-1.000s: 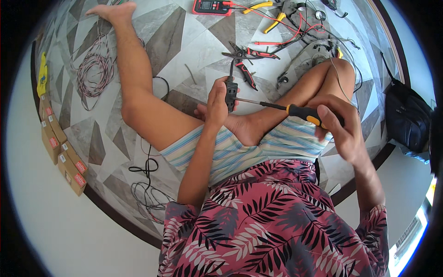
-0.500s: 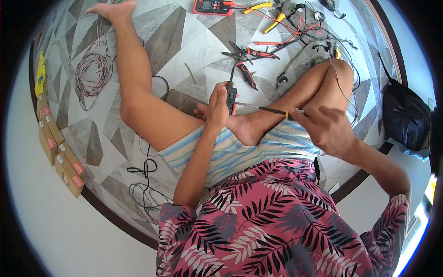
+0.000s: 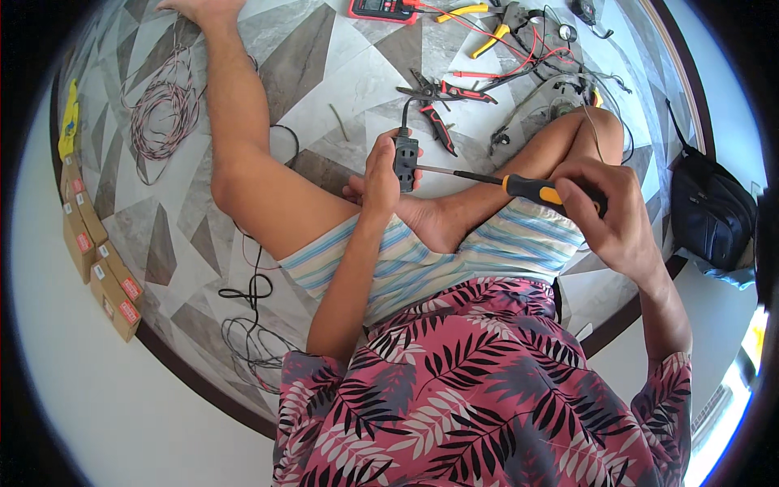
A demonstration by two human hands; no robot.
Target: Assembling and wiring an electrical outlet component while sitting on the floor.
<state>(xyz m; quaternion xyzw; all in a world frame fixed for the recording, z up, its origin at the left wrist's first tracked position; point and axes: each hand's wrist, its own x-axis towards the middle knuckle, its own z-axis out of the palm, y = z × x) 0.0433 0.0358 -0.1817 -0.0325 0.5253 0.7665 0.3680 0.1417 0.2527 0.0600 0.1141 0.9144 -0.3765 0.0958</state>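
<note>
My left hand (image 3: 380, 172) is closed round a small black socket outlet block (image 3: 406, 165), whose slotted face is turned up. A black cord (image 3: 405, 114) leaves the block's far end. In my right hand (image 3: 610, 213) is a screwdriver (image 3: 531, 188) with a black and yellow handle, my fingers gripping the handle's rear part. Its long shaft points left and its tip reaches the right side of the block. Whether the tip sits in a screw is too small to tell. Just beyond the block lie red and black wire strippers (image 3: 438, 126).
A red multimeter (image 3: 381, 8), yellow-handled pliers (image 3: 492, 40) and tangled test leads (image 3: 527, 61) lie at the far side. Coiled wire (image 3: 165, 114) and a black cable (image 3: 251, 292) are on the left floor, with cardboard boxes (image 3: 114, 296) by the wall. A black bag (image 3: 714, 207) stands right.
My right hand has shifted right and back along the screwdriver, so more of its handle shows. The socket block has turned slightly, showing more of its slotted face.
</note>
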